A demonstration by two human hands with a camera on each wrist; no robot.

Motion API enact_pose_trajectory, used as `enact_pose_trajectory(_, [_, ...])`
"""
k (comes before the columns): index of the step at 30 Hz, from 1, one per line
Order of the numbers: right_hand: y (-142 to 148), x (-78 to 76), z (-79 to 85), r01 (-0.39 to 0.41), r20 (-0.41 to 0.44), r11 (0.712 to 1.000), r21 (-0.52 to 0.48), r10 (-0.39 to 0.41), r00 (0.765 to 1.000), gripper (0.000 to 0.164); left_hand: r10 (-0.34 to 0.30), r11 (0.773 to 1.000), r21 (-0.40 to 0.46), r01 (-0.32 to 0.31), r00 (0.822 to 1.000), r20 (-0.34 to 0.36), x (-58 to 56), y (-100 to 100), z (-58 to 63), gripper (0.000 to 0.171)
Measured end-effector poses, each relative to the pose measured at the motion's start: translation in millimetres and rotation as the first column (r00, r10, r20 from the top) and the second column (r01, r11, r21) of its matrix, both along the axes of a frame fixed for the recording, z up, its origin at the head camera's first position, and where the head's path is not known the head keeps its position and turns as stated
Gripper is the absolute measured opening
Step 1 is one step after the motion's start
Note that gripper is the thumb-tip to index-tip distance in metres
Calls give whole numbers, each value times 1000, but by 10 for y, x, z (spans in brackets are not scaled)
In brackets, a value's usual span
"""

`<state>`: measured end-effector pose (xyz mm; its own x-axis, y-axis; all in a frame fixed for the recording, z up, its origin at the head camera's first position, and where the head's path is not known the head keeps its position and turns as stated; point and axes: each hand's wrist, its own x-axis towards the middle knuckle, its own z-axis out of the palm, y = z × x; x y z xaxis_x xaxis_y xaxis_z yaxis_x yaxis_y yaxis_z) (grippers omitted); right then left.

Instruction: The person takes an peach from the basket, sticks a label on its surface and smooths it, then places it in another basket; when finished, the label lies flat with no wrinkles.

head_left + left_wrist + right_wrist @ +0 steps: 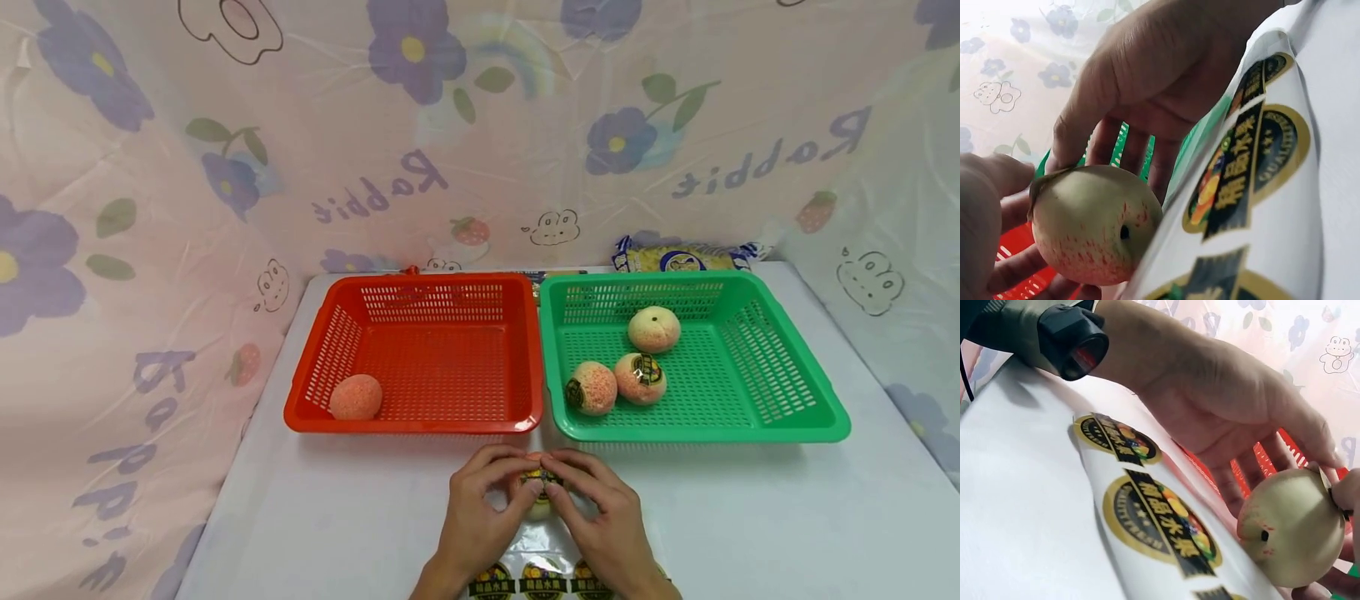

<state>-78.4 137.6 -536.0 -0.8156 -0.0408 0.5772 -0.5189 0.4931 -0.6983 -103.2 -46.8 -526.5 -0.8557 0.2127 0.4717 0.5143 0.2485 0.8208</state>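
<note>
Nearest, at six o'clock from the held peach (1094, 225), lies a sheet of stickers (543, 581). The left hand (480, 510) at nine o'clock and the right hand (606, 512) at three hold this peach between half-curled fingers, thumbs on its label (542, 478). Farther, a red basket (442, 367) with a single peach (356, 398) stands toward eleven o'clock, a green basket (720, 383) with three others (633, 387) toward two.

From the head, we look forward and down over the red basket (442, 427) and the green basket (697, 434) to the patterned curtain (517, 158) on the far side. Our left wrist view sits low and close, facing across the peach (1094, 225) toward the right; our right wrist view, also close, faces left. Both share the peach and the sticker sheet (1229, 175) with the head view.
</note>
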Motion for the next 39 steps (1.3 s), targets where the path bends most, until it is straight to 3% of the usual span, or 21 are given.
enact_pose_trajectory(3, [16, -1, 19, -11, 0, 1000, 0, 11, 1000, 44, 14, 1000, 7, -14, 1000, 15, 4, 11, 19, 26])
enact_pose_trajectory(7, [19, 34, 92, -16, -50, 998, -69, 12, 999, 41, -6, 999, 43, 0, 991, 135, -4, -18, 16, 24])
enact_pose_trajectory(12, [-15, 66, 241, -26, -95, 990, -141, 13, 995, 37, -86, 985, 168, 30, 938, 336, -36, -77, -15, 23])
enact_pose_trajectory(15, [-19, 58, 263, -17, -98, 991, -136, 4, 995, 35, -130, 977, 210, 49, 911, 391, -46, -90, -35, 22])
enact_pose_trajectory(18, [-1, 31, 193, -8, -128, 993, -116, -7, 992, 35, -155, 969, 240, 60, 903, 401, -40, -80, -48, 20])
enact_pose_trajectory(21, [21, 2, 79, -23, -153, 997, -74, 11, 988, 38, -143, 968, 248, 51, 918, 370, -27, -62, -51, 20])
enact_pose_trajectory(25, [40, -12, -11, -26, -132, 999, -22, 23, 991, 44, -80, 982, 190, 21, 948, 308, -20, -56, -41, 22])
enact_pose_trajectory(30, [49, -15, 17, -29, -126, 1000, 0, 29, 992, 46, -47, 997, 71, 31, 971, 236, -24, -91, -12, 31])
enact_pose_trajectory(36, [45, -7, 65, -36, -90, 998, 44, 40, 995, 53, -22, 999, -23, 26, 987, 159, -22, -106, -21, 36])
enact_pose_trajectory(39, [53, -15, 49, -31, -73, 999, 42, 34, 997, 51, 7, 999, -37, -5, 999, 53, -18, -95, -51, 36])
